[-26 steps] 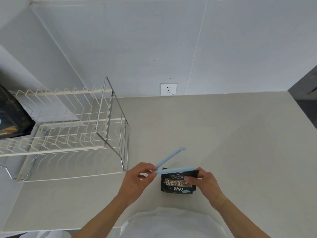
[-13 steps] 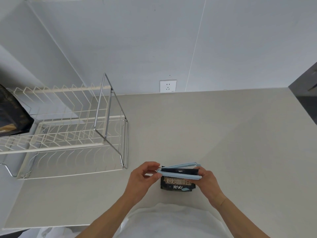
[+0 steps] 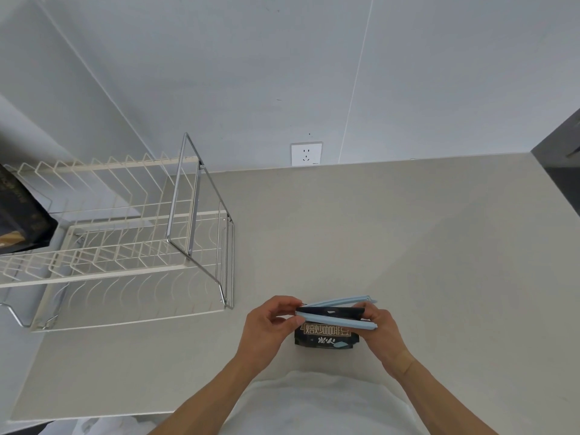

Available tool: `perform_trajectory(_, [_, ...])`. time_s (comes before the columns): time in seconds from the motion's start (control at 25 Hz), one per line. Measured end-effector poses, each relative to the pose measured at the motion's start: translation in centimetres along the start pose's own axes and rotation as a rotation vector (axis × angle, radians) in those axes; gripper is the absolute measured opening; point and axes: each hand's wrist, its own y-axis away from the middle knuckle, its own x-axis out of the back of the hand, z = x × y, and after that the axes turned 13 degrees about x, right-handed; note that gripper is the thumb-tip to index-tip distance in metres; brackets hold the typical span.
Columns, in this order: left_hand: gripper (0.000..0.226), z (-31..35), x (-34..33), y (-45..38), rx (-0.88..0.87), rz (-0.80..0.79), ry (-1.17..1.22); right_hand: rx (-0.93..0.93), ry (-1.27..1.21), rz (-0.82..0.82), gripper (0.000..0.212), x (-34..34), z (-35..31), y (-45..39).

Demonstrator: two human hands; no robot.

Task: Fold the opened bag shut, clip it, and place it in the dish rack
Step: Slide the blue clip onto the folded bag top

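Since a second ago the clip (image 3: 337, 312) has swung from wide open to nearly shut, its two arms now straddling the top of the bag (image 3: 326, 334), joined at the left end and still apart at the right.

Filling the lower and right parts of the frame, the counter (image 3: 392, 233) is pale beige, and it meets a grey wall along the middle. At the left sits the rack (image 3: 125, 246), cream wire with a chrome frame at its right end; a dark pack (image 3: 22, 221) rests on it at the far left edge. A white socket (image 3: 306, 154) is on the wall just above the counter's back edge.

Low in the centre, the bag stands upright on the counter, black with pale lettering, well right of the rack and apart from it. The left hand (image 3: 266, 328) pinches the clip's left, hinged end between thumb and fingers. The right hand (image 3: 381, 328) grips the bag's right side and the near arm's free end.
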Motion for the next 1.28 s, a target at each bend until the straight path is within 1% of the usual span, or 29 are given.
perform_trajectory(0.16, [0.032,0.7,0.2,-0.2,-0.050,-0.023,-0.188,0.013,-0.015,-0.024,0.046,0.1,0.1,0.1])
perform_trajectory(0.24, [0.035,1.5,0.2,-0.5,-0.069,-0.046,-0.304,0.049,-0.023,-0.039,0.051,0.1,0.2,0.1])
perform_trajectory(0.28, [0.036,2.1,0.1,-0.7,-0.078,-0.074,-0.369,0.072,-0.022,-0.043,0.049,0.0,0.1,0.1])
perform_trajectory(0.36, [0.040,3.3,-0.4,-1.3,-0.120,-0.154,-0.547,0.108,-0.009,-0.029,0.039,-0.2,0.0,0.1])
perform_trajectory(0.44, [0.044,4.3,-1.2,-1.8,-0.181,-0.201,-0.723,0.092,-0.049,0.012,0.030,-0.4,0.2,0.0])
perform_trajectory(0.48, [0.044,4.6,-1.6,-1.9,-0.191,-0.205,-0.768,0.067,-0.083,0.032,0.026,-0.5,0.5,0.0])
perform_trajectory(0.52, [0.043,4.8,-1.9,-2.0,-0.190,-0.204,-0.778,0.040,-0.120,0.044,0.024,-0.5,0.7,0.0])
perform_trajectory(0.56, [0.041,4.8,-2.1,-2.0,-0.188,-0.202,-0.765,0.012,-0.152,0.048,0.026,-0.5,1.0,0.1])
perform_trajectory(0.64, [0.034,4.5,-2.2,-1.9,-0.195,-0.203,-0.718,-0.047,-0.192,0.051,0.040,-0.6,1.3,0.3])
perform_trajectory(0.68, [0.031,4.3,-2.3,-1.8,-0.202,-0.201,-0.693,-0.069,-0.198,0.055,0.044,-0.7,1.3,0.4])
perform_trajectory(0.8, [0.026,3.9,-2.5,-1.6,-0.199,-0.175,-0.610,-0.121,-0.308,0.051,0.046,-0.5,1.0,1.1])
perform_trajectory(0.92, [0.024,3.7,-2.5,-1.6,-0.196,-0.167,-0.589,-0.086,-0.338,0.016,0.046,1.3,0.3,2.0])
perform_trajectory(1.04, [0.024,3.6,-2.3,-1.5,-0.191,-0.171,-0.595,-0.019,-0.286,-0.018,0.040,3.2,-0.9,2.5])
perform_trajectory(1.16, [0.022,3.5,-2.4,-1.4,-0.195,-0.158,-0.599,0.010,-0.197,0.051,0.026,3.3,-1.7,2.4])
perform_trajectory(1.28, [0.022,3.6,-2.4,-1.5,-0.201,-0.139,-0.607,0.028,-0.135,0.109,0.023,2.9,-1.6,2.3])
